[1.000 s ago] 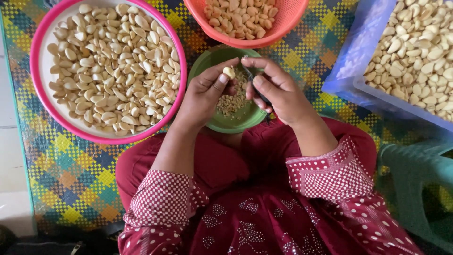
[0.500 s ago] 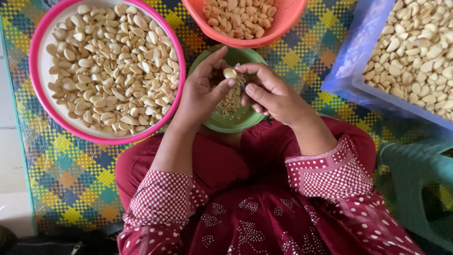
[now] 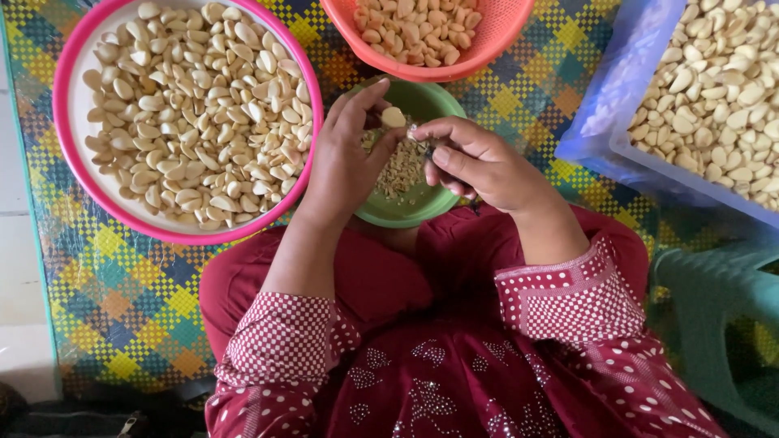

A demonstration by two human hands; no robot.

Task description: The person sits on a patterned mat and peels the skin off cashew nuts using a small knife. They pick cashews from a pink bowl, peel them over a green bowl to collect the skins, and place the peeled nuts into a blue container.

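Head view: over the green bowl (image 3: 442, 207), the left hand (image 3: 345, 166) pinches a pale clove (image 3: 393, 117), raised slightly from a moment ago; the right hand (image 3: 479, 162) grips what may be a small blade, peeling apparently ongoing.

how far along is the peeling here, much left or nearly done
Done: the pink-rimmed tray is heaped with pale peeled pieces. In hand: the left hand holds one piece over the green bowl of scraps, with the right hand beside it. Left: the orange basket and blue crate hold plenty more, though whether these are peeled is unclear.
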